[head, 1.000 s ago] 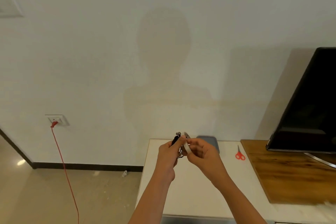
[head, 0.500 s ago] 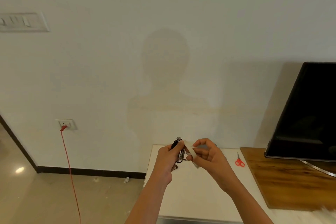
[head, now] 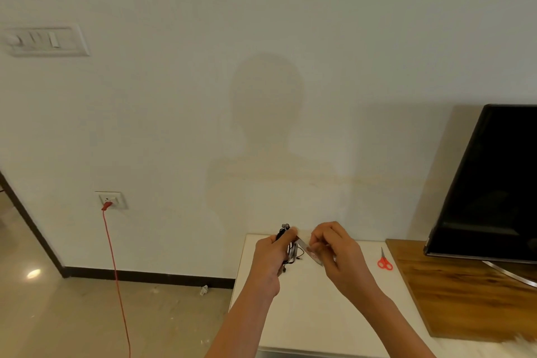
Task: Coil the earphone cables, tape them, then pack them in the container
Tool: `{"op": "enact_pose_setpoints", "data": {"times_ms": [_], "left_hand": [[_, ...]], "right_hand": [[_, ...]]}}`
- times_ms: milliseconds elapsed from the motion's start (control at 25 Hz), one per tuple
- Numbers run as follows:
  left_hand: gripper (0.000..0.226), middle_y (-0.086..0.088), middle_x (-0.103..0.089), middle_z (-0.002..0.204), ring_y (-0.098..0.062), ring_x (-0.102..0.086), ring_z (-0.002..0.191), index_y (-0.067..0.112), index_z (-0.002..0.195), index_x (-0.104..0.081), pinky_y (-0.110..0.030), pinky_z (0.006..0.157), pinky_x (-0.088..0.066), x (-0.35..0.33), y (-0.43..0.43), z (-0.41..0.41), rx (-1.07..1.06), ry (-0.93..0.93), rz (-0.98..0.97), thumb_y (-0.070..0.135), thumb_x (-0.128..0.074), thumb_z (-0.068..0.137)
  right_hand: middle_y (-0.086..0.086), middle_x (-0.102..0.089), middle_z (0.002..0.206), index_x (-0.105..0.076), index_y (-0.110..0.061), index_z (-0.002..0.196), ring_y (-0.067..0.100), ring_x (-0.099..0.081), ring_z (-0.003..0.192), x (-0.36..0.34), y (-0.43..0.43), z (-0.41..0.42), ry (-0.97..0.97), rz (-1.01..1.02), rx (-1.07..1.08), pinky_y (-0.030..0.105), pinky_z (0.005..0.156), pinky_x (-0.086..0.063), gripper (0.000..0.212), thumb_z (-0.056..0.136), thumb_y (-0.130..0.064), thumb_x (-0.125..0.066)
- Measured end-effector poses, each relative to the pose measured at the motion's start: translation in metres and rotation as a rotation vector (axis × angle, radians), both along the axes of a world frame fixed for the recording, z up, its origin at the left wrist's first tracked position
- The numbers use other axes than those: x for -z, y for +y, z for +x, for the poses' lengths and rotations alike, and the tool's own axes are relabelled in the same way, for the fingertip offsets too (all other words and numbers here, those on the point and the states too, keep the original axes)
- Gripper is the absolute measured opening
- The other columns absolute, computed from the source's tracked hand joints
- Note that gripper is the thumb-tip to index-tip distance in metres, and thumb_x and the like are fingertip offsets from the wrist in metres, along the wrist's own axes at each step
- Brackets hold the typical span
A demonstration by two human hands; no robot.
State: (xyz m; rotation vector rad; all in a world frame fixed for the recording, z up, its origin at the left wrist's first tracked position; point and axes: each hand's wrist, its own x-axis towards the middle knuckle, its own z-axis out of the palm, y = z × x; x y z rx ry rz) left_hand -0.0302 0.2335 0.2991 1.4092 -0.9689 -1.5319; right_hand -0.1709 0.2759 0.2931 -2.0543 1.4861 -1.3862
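Above the far end of the table (head: 305, 314), the left hand (head: 271, 253) gripped the coil (head: 291, 254) and the right hand (head: 334, 250), just beside it, pinched tape (head: 308, 250) reaching to it; taping seemed under way, and next the tape needed winding round.

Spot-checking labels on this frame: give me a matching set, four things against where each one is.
1 earphone cable
2 tape strip
3 scissors
4 red cord

A plugged into wall socket
B gripped by left hand
C lying on white table
D pinched by right hand

Pairs: 1-B, 2-D, 3-C, 4-A
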Motion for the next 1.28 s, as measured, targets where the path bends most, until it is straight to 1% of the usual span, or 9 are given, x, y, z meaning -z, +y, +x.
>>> {"op": "enact_pose_setpoints", "data": {"times_ms": [120,200,360,600,720,840,920,1080,1280], "left_hand": [[0.033,-0.003,-0.047,0.066,-0.014,-0.037,0.063,0.017,0.072,-0.058,-0.024,0.054,-0.028,0.003,0.002,0.002,0.066,-0.046,0.007,0.046,-0.066,0.083],[0.039,-0.001,-0.049,0.066,-0.014,-0.038,0.064,0.021,0.069,-0.06,-0.024,0.058,-0.029,0.003,0.003,0.004,0.141,-0.102,-0.01,0.054,-0.054,0.088],[0.037,0.012,-0.044,0.048,-0.013,-0.04,0.062,0.019,0.073,-0.059,-0.027,0.067,-0.032,0.0,-0.005,0.022,0.139,-0.122,-0.114,0.031,-0.033,0.096],[0.034,0.005,-0.049,0.069,-0.013,-0.044,0.066,0.03,0.08,-0.059,-0.017,0.061,-0.035,0.001,0.0,0.03,0.47,-0.44,-0.541,0.025,-0.032,0.101],[0.032,-0.001,-0.066,0.084,-0.02,-0.059,0.077,0.027,0.101,-0.062,-0.03,0.069,-0.046,0.006,0.0,0.027,0.525,-0.496,-0.614,0.032,-0.031,0.102],[0.031,0.013,-0.049,0.056,-0.005,-0.043,0.05,0.024,0.111,-0.062,-0.016,0.052,-0.033,0.006,0.003,0.026,0.526,-0.54,-0.661,0.026,-0.032,0.103],[0.03,0.012,-0.037,0.051,-0.006,-0.036,0.047,0.021,0.107,-0.062,-0.018,0.052,-0.028,0.007,0.005,0.025,0.518,-0.578,-0.699,0.023,-0.032,0.103],[0.028,0.009,-0.035,0.053,-0.009,-0.035,0.05,0.015,0.089,-0.059,-0.028,0.059,-0.028,0.013,0.007,0.024,0.514,-0.623,-0.665,0.024,-0.034,0.099],[0.028,0.007,-0.041,0.056,-0.008,-0.036,0.052,0.014,0.08,-0.058,-0.027,0.059,-0.03,0.019,0.008,0.025,0.487,-0.598,-0.644,0.03,-0.041,0.096]], "right_hand": [[-0.012,-0.047,0.095,-0.05,-0.021,0.084,0.007,-0.053,0.078,0.009,0.001,0.006,-0.01,-0.073,-0.004,0.011,0.068,-0.045,0.031,0.086,0.009,-0.044],[-0.014,-0.049,0.094,-0.05,-0.021,0.082,0.014,-0.054,0.064,0.01,0.001,0.008,-0.143,-0.079,-0.006,0.017,0.057,-0.046,0.033,0.086,0.01,-0.041],[-0.009,-0.064,0.09,-0.059,-0.02,0.082,0.016,-0.043,0.047,0.0,0.003,0.0,-0.286,0.108,0.016,0.023,0.047,-0.039,0.026,0.091,0.003,-0.051],[-0.01,-0.068,0.077,-0.065,-0.027,0.076,0.017,-0.04,0.044,-0.013,-0.006,0.007,-0.265,0.292,-0.049,0.026,0.044,-0.037,0.025,0.09,-0.007,-0.06],[-0.006,-0.068,0.074,-0.066,-0.023,0.077,0.013,-0.041,0.039,-0.017,-0.01,0.013,-0.272,0.326,-0.034,0.023,0.044,-0.039,0.02,0.089,-0.007,-0.061],[-0.003,-0.063,0.07,-0.066,-0.011,0.081,0.006,-0.041,0.035,-0.022,-0.008,0.02,-0.352,0.381,-0.04,0.017,0.042,-0.041,0.013,0.09,-0.004,-0.06],[0.001,-0.062,0.072,-0.065,-0.009,0.081,0.004,-0.044,0.034,-0.023,-0.009,0.023,-0.372,0.401,-0.026,0.013,0.041,-0.039,0.012,0.089,-0.002,-0.06],[-0.002,-0.068,0.079,-0.066,-0.028,0.073,-0.001,-0.052,0.041,-0.013,-0.016,0.026,-0.278,0.406,0.074,0.01,0.045,-0.036,0.022,0.088,-0.012,-0.064],[0.004,-0.068,0.071,-0.071,-0.021,0.084,0.011,-0.044,0.035,-0.009,-0.017,0.024,-0.485,0.493,0.053,0.02,0.04,-0.036,0.013,0.081,-0.009,-0.07]]}}
